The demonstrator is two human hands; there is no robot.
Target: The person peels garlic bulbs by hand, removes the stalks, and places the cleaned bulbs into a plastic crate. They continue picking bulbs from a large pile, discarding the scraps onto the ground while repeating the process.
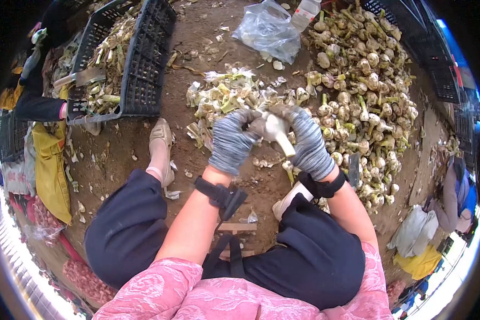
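Observation:
Between my gloved hands is a white garlic bulb (276, 127) with its cut stem slanting down to the right. My right hand (305, 143) is closed around the bulb's far right side. The fingers of my left hand (233, 140) are pinched against its left side, a little blurred. Under and beyond my hands lies a heap of garlic peelings (226, 96). To the right of my right hand spreads a big pile of untrimmed garlic bulbs (370, 85). A flat grey blade-like piece (353, 169) stands near my right wrist.
A black plastic crate (144, 64) of garlic waste stands at the left, a cleaver (90, 77) across its rim. A clear plastic bag (269, 29) and a bottle (305, 13) lie ahead. Another person's arm (32, 64) shows at far left. Yellow sacks (50, 170) lie there too.

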